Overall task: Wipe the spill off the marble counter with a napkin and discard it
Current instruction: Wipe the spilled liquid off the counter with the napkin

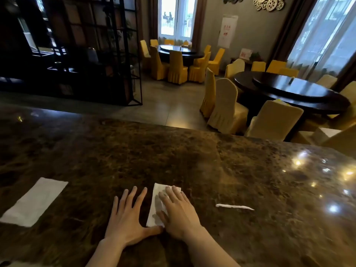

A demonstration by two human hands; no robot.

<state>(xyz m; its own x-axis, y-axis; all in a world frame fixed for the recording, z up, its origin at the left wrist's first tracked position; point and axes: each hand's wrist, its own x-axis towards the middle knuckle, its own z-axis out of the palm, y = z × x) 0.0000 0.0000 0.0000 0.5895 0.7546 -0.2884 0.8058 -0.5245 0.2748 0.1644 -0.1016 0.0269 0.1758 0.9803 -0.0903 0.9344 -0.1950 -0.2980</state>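
Lower centre of the frame: white napkin (157, 205) lying flat on the dark marble tabletop (173, 151), pressed under the right hand (178, 212), palm down, fingers spread, no grip closed around it. Greyish damp patches visible on the napkin beside those fingers. Just left of it, left hand (128, 218) flat on the stone, fingers splayed wide, thumb tip touching the napkin's near corner, holding nothing. Lower left: a second folded napkin (33, 202), well apart. Right of the hands: a thin twisted white paper strip (234, 206), untouched.
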